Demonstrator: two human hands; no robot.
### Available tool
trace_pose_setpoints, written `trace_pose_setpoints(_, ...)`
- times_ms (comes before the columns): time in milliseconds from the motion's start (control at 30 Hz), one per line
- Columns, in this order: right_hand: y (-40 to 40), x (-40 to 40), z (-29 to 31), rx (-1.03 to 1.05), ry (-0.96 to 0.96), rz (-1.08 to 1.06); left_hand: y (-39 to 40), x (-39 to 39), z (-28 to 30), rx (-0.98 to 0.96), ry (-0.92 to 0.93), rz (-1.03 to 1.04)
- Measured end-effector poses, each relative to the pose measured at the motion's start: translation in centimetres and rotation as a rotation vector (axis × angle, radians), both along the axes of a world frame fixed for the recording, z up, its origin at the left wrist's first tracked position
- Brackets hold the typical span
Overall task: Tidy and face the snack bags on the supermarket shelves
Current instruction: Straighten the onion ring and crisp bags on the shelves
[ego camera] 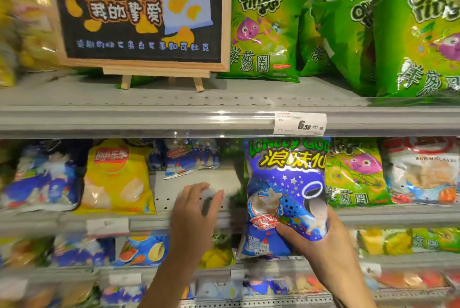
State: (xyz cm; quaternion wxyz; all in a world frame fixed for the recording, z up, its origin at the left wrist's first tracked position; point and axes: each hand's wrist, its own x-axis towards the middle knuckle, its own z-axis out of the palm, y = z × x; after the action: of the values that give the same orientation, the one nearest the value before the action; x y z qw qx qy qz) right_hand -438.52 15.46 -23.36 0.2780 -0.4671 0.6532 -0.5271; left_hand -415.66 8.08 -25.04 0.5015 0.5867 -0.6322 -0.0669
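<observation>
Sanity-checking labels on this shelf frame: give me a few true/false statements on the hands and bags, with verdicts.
1. The right hand grips the blue Lonely God bag at its lower part. True.
2. The left hand holds the yellow Lay's bag. False: it holds nothing and reaches toward the bare gap in the shelf right of that bag.
3. The chalkboard sign stands on the top shelf, left of the green onion ring bags. True.
4. The price tag reads 9.50. False: it reads 6.50.
5. The blue Lonely God bag lies flat. False: it is held upright.
</observation>
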Motion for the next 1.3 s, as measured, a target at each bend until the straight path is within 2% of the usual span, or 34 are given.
trace_pose_setpoints(67,-0.8,2.7,-0.2,0.005,0.011,0.02,0.4,3.1,-0.2,-0.025,-0.014,0.057)
trace_pose_setpoints(333,-4.2,13.6,0.7,-0.073,0.087,0.057,1.7,16.2,-1.4,-0.033,-0.287,0.167)
trace_pose_setpoints(467,-6.6,16.5,1.4,-0.145,0.104,-0.004,2.0,19.5,-2.5,0.009,-0.364,0.136)
trace_pose_setpoints(633,-8.0,17.8,1.1,-0.11,0.093,0.028,2.4,20.2,-3.6,-0.05,-0.476,0.081)
trace_pose_setpoints(933,-8.9,16.2,1.3,-0.055,-0.029,-0.032,2.4,20.2,-3.5,-0.088,-0.483,0.071)
trace_pose_setpoints(1033,-10.0,16.3,1.9,-0.034,-0.052,0.008,2.4,20.1,-3.3,-0.085,-0.473,0.077)
trace_pose_setpoints(1300,-11.6,16.2,1.0,0.029,0.063,0.176,2.5,19.9,-3.1,-0.077,-0.465,0.085)
